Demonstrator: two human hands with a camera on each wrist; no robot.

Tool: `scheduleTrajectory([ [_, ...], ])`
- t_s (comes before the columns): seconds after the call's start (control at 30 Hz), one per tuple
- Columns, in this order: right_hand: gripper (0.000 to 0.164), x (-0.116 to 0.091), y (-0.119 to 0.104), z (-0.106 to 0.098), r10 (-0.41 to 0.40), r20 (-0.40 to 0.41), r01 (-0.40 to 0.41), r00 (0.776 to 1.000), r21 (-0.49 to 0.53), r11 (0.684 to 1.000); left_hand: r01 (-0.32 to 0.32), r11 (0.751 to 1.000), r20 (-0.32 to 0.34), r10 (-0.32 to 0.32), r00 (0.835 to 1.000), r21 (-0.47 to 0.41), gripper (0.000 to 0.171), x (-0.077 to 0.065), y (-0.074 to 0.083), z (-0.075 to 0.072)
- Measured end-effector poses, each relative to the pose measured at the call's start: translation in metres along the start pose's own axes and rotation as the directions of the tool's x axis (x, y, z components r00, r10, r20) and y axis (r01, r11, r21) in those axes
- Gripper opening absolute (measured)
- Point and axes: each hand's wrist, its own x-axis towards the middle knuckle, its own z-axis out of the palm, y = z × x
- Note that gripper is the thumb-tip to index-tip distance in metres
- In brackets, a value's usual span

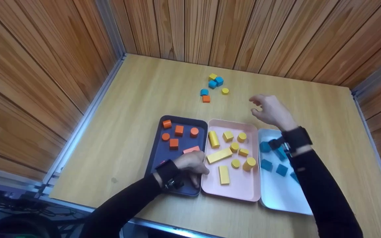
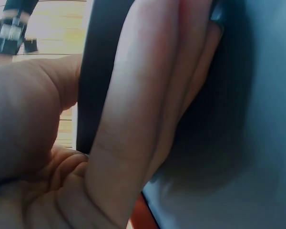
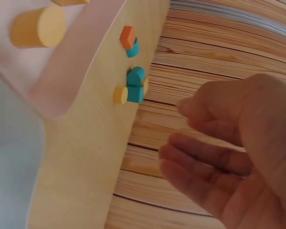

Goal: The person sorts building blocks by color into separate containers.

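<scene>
My left hand (image 1: 192, 163) is at the right wall of the dark blue tray (image 1: 150, 165). In the left wrist view, that dark wall (image 2: 97, 76) stands between the thumb and the straighter fingers, which pinch it. An orange block (image 1: 191, 149) lies just beyond the hand, partly covered. My right hand (image 1: 271, 110) hovers above the table past the white tray (image 1: 284, 201), its fingers loosely bent with nothing between them. To its left lie loose blocks: an orange block (image 1: 206, 99), a yellow cylinder (image 1: 225, 91), a yellow block (image 1: 212, 76) and several blue ones (image 1: 219, 81).
Between the dark and white trays sits a pink tray (image 1: 243, 191) with several yellow blocks (image 1: 219, 155). Orange blocks (image 1: 179, 130) lie in the dark tray, blue blocks (image 1: 281, 170) in the white one, partly behind the right forearm. Wooden walls (image 1: 197, 33) bound the table.
</scene>
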Motion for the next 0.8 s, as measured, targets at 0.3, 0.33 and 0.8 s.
scheduleTrajectory([
  [0.3,0.036,0.093,0.014,0.025,-0.031,0.132,0.034,0.991,-0.022,0.999,-0.014,0.996,-0.056,0.019,0.998,0.086,0.021,0.001,-0.002,-0.001],
  [0.33,0.036,0.101,0.016,0.027,-0.028,0.146,0.032,0.989,-0.024,0.999,-0.004,0.997,-0.048,0.007,0.999,0.073,0.022,0.001,-0.002,-0.001],
  [0.8,0.042,0.175,0.034,0.061,0.056,0.316,-0.038,0.947,-0.065,0.997,0.059,0.993,0.037,-0.055,0.998,-0.101,0.021,0.002,-0.004,-0.003],
])
